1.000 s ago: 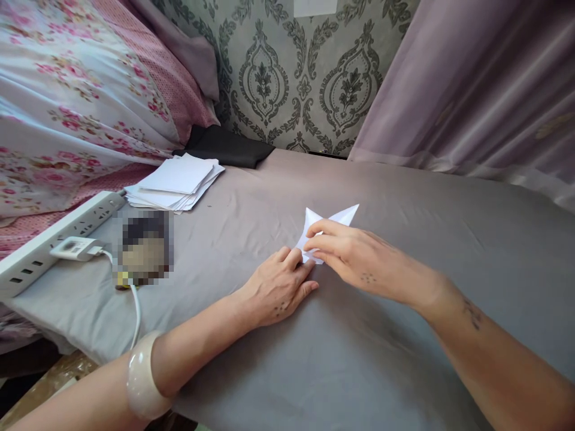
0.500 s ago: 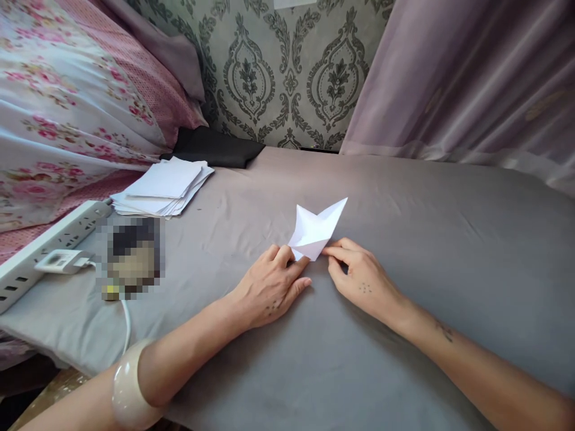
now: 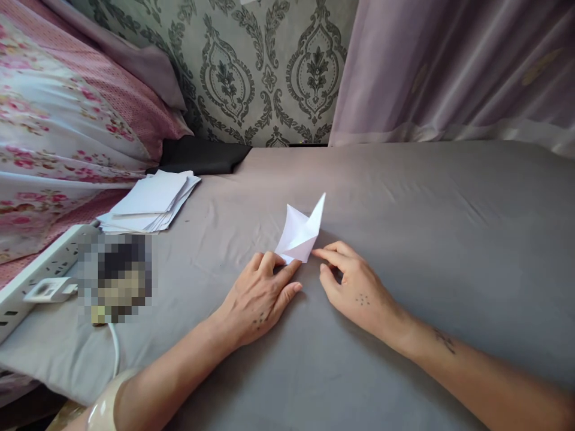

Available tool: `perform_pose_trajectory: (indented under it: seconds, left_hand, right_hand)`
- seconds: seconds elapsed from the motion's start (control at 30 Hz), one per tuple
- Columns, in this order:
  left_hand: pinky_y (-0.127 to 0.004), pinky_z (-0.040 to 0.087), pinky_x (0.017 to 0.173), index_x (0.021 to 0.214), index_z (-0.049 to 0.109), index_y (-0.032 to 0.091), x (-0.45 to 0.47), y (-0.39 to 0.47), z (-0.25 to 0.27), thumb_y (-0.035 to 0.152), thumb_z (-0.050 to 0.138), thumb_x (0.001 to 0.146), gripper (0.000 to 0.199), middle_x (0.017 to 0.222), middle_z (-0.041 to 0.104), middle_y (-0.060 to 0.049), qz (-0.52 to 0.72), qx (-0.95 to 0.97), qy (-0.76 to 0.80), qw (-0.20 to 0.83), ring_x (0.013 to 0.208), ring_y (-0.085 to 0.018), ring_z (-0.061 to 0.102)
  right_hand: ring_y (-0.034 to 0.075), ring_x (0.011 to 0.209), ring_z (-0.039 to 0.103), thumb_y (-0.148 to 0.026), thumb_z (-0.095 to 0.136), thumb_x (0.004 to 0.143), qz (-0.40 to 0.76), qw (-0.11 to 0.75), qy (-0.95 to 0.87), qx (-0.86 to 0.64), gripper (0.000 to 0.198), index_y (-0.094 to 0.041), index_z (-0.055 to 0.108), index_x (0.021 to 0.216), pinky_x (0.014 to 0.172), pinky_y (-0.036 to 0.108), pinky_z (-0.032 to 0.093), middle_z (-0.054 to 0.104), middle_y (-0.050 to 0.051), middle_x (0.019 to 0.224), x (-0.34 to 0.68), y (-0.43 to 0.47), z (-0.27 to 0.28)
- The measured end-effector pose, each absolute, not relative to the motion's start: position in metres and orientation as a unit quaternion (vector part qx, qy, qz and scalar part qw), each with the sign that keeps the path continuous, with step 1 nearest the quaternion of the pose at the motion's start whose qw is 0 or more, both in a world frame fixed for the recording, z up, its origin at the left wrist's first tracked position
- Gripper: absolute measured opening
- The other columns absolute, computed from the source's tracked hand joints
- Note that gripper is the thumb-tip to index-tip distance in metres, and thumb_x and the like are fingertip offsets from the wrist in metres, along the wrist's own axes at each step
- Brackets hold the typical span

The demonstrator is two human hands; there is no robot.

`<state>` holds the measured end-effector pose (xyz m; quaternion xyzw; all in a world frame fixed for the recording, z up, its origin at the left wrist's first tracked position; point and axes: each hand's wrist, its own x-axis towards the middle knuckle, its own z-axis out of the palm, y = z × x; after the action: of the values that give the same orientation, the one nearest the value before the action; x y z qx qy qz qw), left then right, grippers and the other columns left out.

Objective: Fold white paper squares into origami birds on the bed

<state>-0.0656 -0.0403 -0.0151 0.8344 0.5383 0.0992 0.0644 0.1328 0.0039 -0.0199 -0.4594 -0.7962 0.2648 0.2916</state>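
A partly folded white sheet of paper (image 3: 300, 232) sits on the grey cloth, its right flap standing up to a point and its left corner raised. Over its near left edge, my left hand (image 3: 265, 293) holds the paper down with bent fingertips, the thumb stretched apart on the cloth. My right hand (image 3: 354, 284) is at the paper's lower right side; its index fingertip is at the edge, and the thumb is spread below, with a gap between them. The paper's near left corner is partly hidden under my left fingers.
A stack of white paper (image 3: 148, 200) lies at the left, with a black folded item (image 3: 202, 154) behind it. At the left edge are a power strip (image 3: 49, 266), a white plug-in charger (image 3: 49, 290) and a white cable (image 3: 115, 347). Curtains and a patterned wall (image 3: 269, 66) stand behind.
The paper's right flap has turned more upright and narrower in view. My right hand has shifted slightly away from the paper. The whole view has also moved a little.
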Motion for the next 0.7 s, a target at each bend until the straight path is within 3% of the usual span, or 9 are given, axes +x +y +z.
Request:
perform_pose_trajectory:
  seconds: [0.27,0.7]
  left_hand:
    - [-0.043,0.043,0.087,0.143,0.041,0.025,-0.0635,-0.0399,-0.0139,0.042,0.033,0.099,0.048,0.105,0.051,-0.012,0.081,0.832,0.544,0.068,0.095,-0.025,0.043]
    - [-0.042,0.045,0.085,0.141,0.043,0.03,-0.0654,-0.0398,-0.0113,0.044,0.037,0.097,0.046,0.104,0.05,-0.01,0.081,0.839,0.536,0.049,0.091,-0.024,0.042]
  right_hand:
    - [0.017,0.09,0.058,-0.01,0.044,0.085,0.236,0.235,-0.833,-0.443,0.042,-0.02,0.063,0.121,0.087,0.037,0.045,0.061,0.005,0.102,0.1337,0.0026,-0.0211]
    - [0.018,0.093,0.058,-0.008,0.044,0.084,0.236,0.237,-0.84,-0.428,0.045,-0.021,0.061,0.123,0.086,0.038,0.044,0.06,0.006,0.101,0.1356,0.0026,-0.0231]
